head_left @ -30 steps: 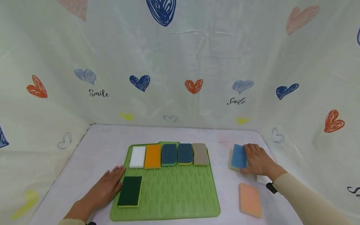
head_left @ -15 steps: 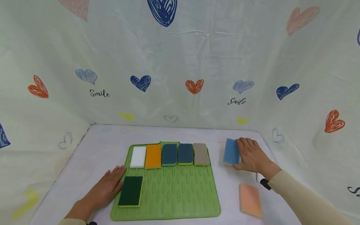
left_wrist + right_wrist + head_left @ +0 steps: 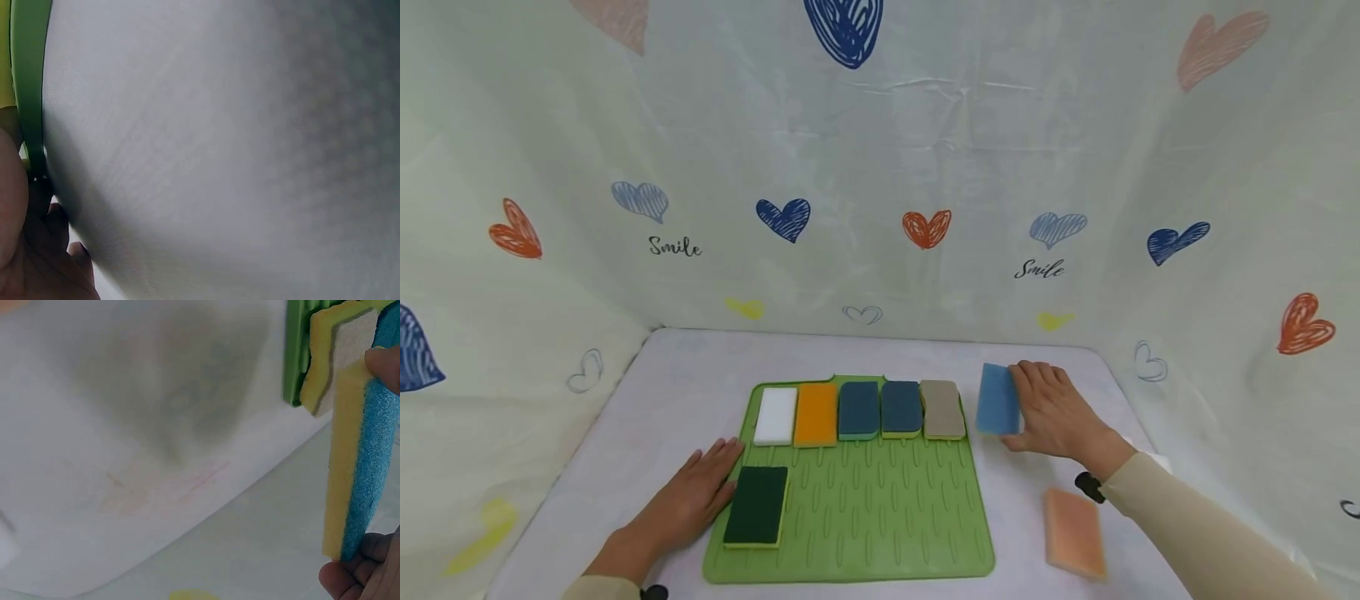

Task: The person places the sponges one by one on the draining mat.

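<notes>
**Ana:** Right of the green mat (image 3: 880, 525), the right hand (image 3: 1060, 417) has its fingers and thumb clamped on the blue sponge (image 3: 997, 400), holding it on edge just beside the mat's far right corner; the right wrist view shows its yellow backing and blue face pinched between fingertips (image 3: 350, 581) and thumb.

**Ben:** And the left hand (image 3: 688, 500)?

**Ana:** Flat on the table, fingers straight and relaxed, holding nothing; it rests at the mat's near left edge, just beside the dark green sponge (image 3: 757, 517).

**Ben:** What lies on the mat?

**Ana:** A far row of five, left to right: white sponge (image 3: 775, 415), orange sponge (image 3: 816, 413), two dark blue sponges (image 3: 880, 408), grey sponge (image 3: 942, 408); the dark green one lies alone at the left of a nearer row.

**Ben:** So which step is this?

**Ana:** I judge it the carrying step; the blue sponge is gripped and hangs close to the grey one, not yet laid down.

**Ben:** What does the next move call for?

**Ana:** The far row looks full, so probably a swing toward the near side, then turning the sponge flat beside the dark green one before letting go; a peach sponge (image 3: 1073, 543) lies off the mat, near right, untouched.
</notes>
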Available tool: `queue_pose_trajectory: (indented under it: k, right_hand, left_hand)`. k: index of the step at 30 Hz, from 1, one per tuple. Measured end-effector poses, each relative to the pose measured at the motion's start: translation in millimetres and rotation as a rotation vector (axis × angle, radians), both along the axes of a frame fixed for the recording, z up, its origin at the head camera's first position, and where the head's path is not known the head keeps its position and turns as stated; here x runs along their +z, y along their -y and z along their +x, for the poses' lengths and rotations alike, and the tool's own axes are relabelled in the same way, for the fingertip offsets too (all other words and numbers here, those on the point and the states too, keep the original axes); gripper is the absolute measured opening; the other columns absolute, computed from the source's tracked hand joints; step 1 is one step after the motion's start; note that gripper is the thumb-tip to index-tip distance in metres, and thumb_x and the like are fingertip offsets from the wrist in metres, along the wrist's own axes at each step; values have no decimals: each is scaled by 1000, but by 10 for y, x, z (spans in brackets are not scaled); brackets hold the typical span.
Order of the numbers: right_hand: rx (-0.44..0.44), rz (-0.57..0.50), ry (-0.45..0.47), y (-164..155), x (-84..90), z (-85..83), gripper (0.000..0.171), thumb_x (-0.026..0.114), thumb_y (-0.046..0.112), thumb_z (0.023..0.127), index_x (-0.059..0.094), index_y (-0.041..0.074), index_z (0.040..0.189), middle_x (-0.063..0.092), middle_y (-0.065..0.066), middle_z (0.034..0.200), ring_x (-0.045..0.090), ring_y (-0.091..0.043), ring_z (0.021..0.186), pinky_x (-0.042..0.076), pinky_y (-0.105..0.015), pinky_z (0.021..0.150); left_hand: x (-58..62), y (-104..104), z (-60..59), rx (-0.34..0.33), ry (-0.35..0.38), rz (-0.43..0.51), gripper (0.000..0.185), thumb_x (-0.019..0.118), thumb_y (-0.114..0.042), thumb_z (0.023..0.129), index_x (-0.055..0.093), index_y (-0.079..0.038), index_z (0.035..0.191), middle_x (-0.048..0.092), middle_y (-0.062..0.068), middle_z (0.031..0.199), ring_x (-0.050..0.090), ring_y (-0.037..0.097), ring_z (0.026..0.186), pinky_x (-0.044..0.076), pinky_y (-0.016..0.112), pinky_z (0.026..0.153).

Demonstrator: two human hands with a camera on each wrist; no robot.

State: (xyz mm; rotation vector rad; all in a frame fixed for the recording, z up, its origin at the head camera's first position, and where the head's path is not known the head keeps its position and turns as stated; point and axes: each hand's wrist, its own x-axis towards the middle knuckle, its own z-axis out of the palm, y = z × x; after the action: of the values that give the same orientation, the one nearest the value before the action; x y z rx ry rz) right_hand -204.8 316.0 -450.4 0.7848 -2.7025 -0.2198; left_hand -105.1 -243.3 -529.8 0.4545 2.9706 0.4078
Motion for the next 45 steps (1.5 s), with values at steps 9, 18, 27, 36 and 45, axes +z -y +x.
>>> queue_pose_trajectory:
  k: [9, 18, 27, 36, 45]
  right_hand:
    - [58, -48, 1, 381, -14, 55, 113, 82, 68, 69, 49, -9, 144, 58, -27, 137, 57, -43, 125, 49, -60, 104]
    - [172, -87, 17, 980, -185, 238, 118, 83, 75, 68, 49, -6, 147, 57, -22, 140, 56, -38, 127, 50, -55, 101]
    - [253, 6, 60, 1564, -269, 453, 119, 73, 84, 73, 48, -2, 151, 57, -18, 145, 56, -32, 130, 50, -48, 105]
    - [280, 54, 208, 1933, -412, 627, 116, 64, 86, 79, 42, 4, 157, 52, -12, 153, 52, -26, 136, 48, -45, 109]
    - [352, 29, 224, 2200, -497, 721, 111, 62, 87, 80, 44, 7, 155, 54, -7, 148, 53, -22, 131, 50, -44, 105]
  left_hand:
    - [4, -13, -12, -12, -11, 8, 63, 63, -25, 106, 42, 0, 159, 48, 21, 161, 41, 45, 151, 34, 66, 122]
    - [-19, -21, -22, -18, -40, 7, 62, 63, -24, 106, 43, 1, 159, 49, 21, 161, 42, 44, 151, 35, 65, 122]
    - [-20, -27, -33, -15, -12, 10, 63, 63, -25, 106, 42, 1, 160, 47, 21, 162, 40, 45, 152, 33, 66, 122]
    - [-23, -13, -34, -14, -1, 15, 63, 63, -24, 106, 42, 1, 160, 47, 22, 162, 40, 46, 152, 33, 67, 122]
    - [-35, -1, -26, -13, -13, 9, 63, 63, -24, 106, 43, 2, 159, 48, 22, 161, 40, 46, 152, 33, 67, 122]
